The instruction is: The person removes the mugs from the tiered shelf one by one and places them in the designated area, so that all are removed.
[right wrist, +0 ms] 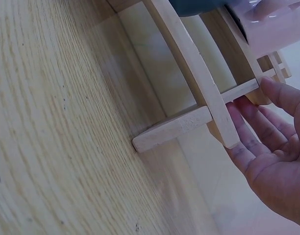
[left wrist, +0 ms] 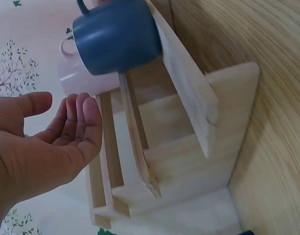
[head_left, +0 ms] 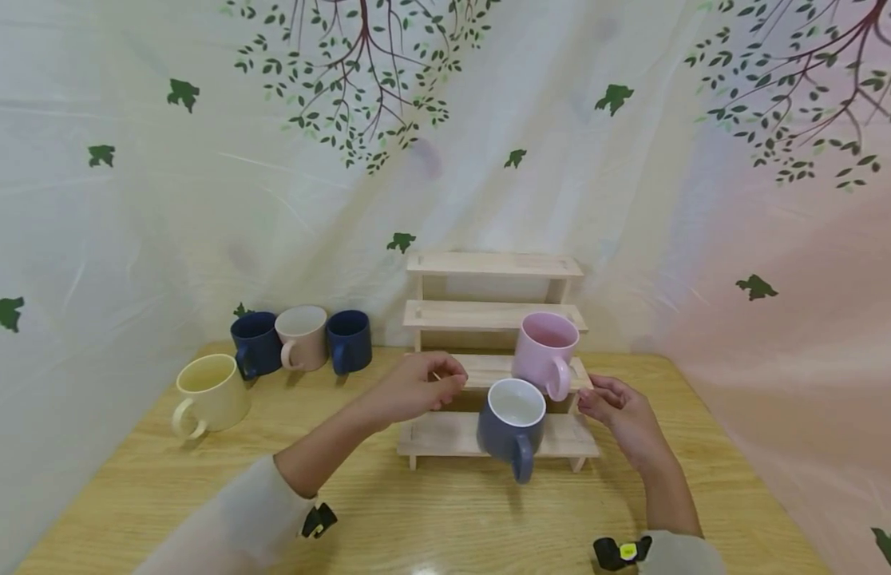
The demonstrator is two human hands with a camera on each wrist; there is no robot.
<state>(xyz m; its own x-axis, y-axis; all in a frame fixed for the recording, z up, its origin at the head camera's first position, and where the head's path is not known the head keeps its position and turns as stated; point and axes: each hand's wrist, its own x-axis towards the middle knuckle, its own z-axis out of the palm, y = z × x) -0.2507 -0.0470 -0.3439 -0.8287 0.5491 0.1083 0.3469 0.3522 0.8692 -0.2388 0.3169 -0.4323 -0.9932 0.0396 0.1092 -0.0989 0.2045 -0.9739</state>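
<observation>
A tiered wooden shelf (head_left: 445,435) stands on the table. Near its left end my left hand (head_left: 420,387) hovers with loosely bent fingers; the left wrist view shows nothing between thumb and fingers. At the shelf's right end my right hand (head_left: 625,419) grips the second step from the bottom, thumb on one side and fingers beneath, as the right wrist view (right wrist: 277,142) shows. A dark blue-grey mug (head_left: 499,435) with a white inside sits on the lowest step, its handle toward me. On the step above is a pink mug (head_left: 539,359), its handle also toward the front.
To the left, a yellow mug (head_left: 219,399) stands on the wooden table (head_left: 445,527). Behind it, a dark blue mug (head_left: 262,351), a pale pink mug (head_left: 312,343) and another dark blue mug (head_left: 354,347) stand in a row. A leaf-patterned curtain (head_left: 309,216) hangs behind the table.
</observation>
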